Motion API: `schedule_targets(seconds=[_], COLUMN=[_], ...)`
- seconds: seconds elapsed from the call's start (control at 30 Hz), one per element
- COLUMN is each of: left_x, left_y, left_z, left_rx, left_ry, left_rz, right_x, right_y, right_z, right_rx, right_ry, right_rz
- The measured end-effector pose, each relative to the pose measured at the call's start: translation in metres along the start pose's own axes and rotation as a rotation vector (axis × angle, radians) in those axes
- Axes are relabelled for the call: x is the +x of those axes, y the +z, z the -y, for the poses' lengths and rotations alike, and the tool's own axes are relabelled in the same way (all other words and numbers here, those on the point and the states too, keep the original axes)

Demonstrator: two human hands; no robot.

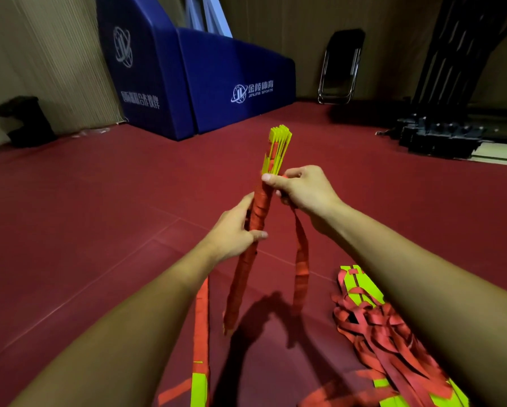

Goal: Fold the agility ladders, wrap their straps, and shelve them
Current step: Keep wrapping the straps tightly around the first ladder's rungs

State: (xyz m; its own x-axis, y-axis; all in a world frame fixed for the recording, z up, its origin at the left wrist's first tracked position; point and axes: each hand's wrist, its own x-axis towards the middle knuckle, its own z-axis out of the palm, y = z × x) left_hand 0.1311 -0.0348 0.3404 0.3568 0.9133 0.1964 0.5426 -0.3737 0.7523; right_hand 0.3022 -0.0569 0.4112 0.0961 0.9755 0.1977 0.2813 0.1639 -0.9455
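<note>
Head | left hand (234, 230) grips ladder bundle (258, 218) | right hand (302, 189) pinches strap (300, 259)

Ladder bundle (278, 148) yellow rungs, red strap (300, 268); floor (99, 201) maroon; pad (217, 83) navy, white logo.

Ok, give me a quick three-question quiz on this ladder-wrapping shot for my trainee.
1. True or false: the second ladder on the floor is already wrapped tight.
2. The left hand grips the wrapped bundle. What does the right hand hold? A the loose strap tail, B a water bottle, C nothing.
3. Fill in: the rung ends sticking out of the bundle's top are ___.
Key: 1 false; 2 A; 3 yellow.
</note>
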Motion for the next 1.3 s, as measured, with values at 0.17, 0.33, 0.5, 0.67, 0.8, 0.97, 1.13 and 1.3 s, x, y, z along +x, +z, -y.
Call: schedule_targets(seconds=[0.17,0.33,0.5,0.67,0.8,0.97,1.13,1.3], left_x=[0.004,0.005,0.005,0.005,0.003,0.000,-0.004,-0.005], left_y=[-0.001,-0.002,-0.002,-0.004,-0.005,-0.006,-0.006,-0.008], left_z=[0.003,0.009,0.007,0.007,0.008,0.006,-0.003,-0.001], left_rx=[0.084,0.115,0.139,0.132,0.124,0.206,0.344,0.433], left_ry=[0.001,0.002,0.000,0.001,0.000,0.009,-0.034,-0.014], left_rz=[-0.110,-0.123,-0.135,-0.140,-0.130,-0.161,-0.200,-0.185], right_x=[0.004,-0.002,0.002,0.006,0.006,0.004,-0.003,-0.007], right_y=[-0.002,-0.006,-0.006,-0.008,-0.011,-0.007,-0.004,-0.002], right_z=[-0.001,0.002,-0.008,-0.013,-0.010,-0.007,0.001,0.005], right_rx=[-0.283,-0.562,-0.687,-0.572,-0.436,-0.061,-0.058,-0.153], right_ry=[-0.118,-0.222,-0.236,-0.194,-0.121,0.060,0.023,-0.087], right_rz=[-0.009,0.027,-0.024,-0.085,-0.073,-0.054,0.084,0.176])
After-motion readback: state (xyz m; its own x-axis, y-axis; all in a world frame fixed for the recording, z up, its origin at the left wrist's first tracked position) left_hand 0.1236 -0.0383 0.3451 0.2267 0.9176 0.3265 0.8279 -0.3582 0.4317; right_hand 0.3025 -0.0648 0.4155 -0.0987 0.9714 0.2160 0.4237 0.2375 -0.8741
